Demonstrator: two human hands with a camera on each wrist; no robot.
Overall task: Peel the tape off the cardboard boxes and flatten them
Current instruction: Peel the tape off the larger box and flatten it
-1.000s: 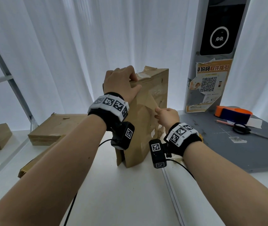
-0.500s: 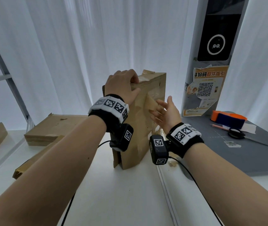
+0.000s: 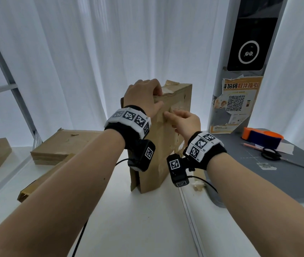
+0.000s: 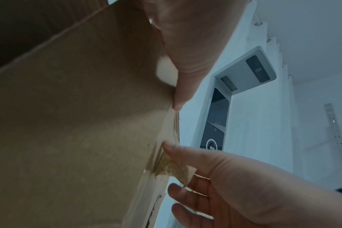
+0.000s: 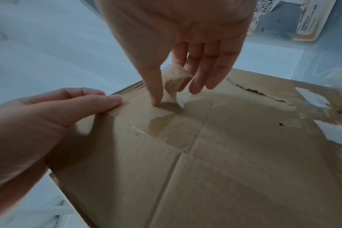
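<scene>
- The box (image 3: 168,145) stands upright on the white bench (image 3: 138,219), near the middle of the head view, with both hands on its upper part.
- The left hand (image 3: 143,97) grips the box's top near corner: fingers curled over the top edge, thumb pressed flat against the near face.
- The right hand (image 3: 185,121) sits at about 4 o'clock from the left hand, just below it, against the same face of the box.
- In the right wrist view the right hand's fingers (image 5: 154,86) are nearly straight; the forefinger tip presses on the cardboard at the root of a lifted flap of tape (image 5: 175,81).
- The flap stands up between that forefinger and the other fingers. Whether it is actually pinched cannot be told.
- More tape lies flat on the cardboard just below the flap, crossing the seam of the box.
- The left thumb lies at about 9 o'clock from the flap in that view, near it but not touching.
- At 9 o'clock from the box, well apart, lie flat cardboard pieces (image 3: 64,147) on the bench.
- At 3 o'clock a grey mat (image 3: 277,175) carries scissors (image 3: 271,154) and an orange tape dispenser (image 3: 260,137).
</scene>
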